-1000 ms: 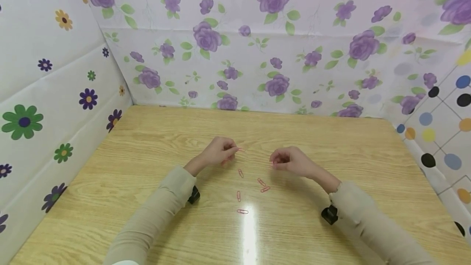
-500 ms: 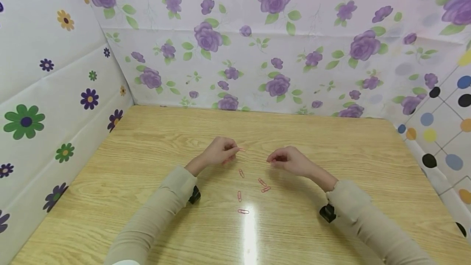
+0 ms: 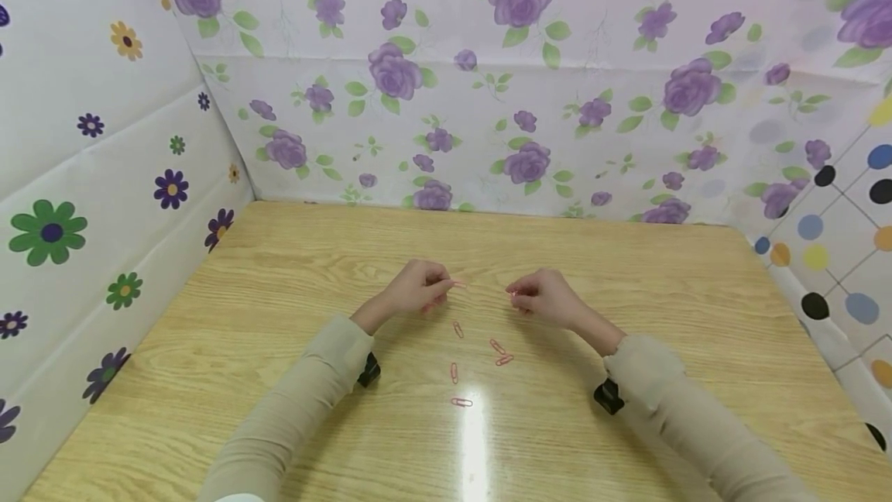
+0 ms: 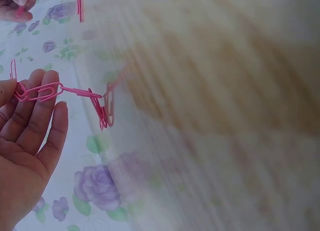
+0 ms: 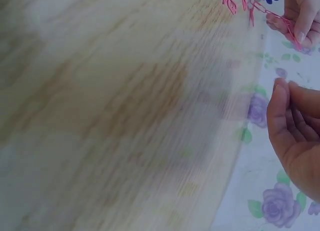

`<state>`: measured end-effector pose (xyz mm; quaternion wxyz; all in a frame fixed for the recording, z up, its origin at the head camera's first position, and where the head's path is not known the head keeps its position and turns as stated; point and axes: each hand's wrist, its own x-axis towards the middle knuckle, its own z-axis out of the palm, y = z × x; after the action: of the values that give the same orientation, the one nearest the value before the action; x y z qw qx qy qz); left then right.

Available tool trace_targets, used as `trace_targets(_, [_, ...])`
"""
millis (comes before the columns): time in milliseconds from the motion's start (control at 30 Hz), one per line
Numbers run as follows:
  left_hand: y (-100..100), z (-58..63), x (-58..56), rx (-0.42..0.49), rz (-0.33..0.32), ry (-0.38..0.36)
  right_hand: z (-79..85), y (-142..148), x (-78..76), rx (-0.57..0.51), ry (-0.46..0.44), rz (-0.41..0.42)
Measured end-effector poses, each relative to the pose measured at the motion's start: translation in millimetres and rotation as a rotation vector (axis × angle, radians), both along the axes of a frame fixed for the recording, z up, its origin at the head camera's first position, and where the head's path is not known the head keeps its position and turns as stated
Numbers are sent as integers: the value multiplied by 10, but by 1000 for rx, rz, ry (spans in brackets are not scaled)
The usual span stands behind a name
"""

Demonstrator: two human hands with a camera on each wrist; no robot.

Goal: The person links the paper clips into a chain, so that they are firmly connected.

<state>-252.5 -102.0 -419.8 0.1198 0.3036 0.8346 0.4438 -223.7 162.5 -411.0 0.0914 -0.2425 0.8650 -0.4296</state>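
My left hand (image 3: 420, 285) is above the wooden table, pinching one end of a chain of pink paper clips (image 4: 47, 92) between thumb and index finger. In the left wrist view the chain runs across the other fingers and its free end dangles past the little finger. One clip's tip sticks out beyond the thumb. Facing it across a gap, my right hand (image 3: 547, 299) pinches a single pink paper clip (image 4: 20, 11), mostly covered by the fingertips. The right wrist view shows that thumb and index finger together, the clip hidden there.
Several loose pink paper clips lie on the table between the forearms, among them one near the left hand (image 3: 458, 329), a touching pair (image 3: 497, 346) and one closest to me (image 3: 461, 402). Patterned cloth walls (image 3: 446, 84) enclose the table at back and sides.
My right hand has moved slightly away from me and to the left, its wrist turning and its fingers closing around the clip. The left hand and the loose clips have stayed put.
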Motion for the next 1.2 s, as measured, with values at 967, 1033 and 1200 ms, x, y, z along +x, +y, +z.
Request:
trace_targets(967, [118,4,-52,13,-12,-34,-86,-525,-141,25,245,-210])
trace_targets(1033, [124,-3,-58,9,-14,-30,-78,-550,-130,7,238,-208])
trace_targets(1200, [138,-3,-63,-1,-27,-11,-50,-582,-106,-12,223,-224])
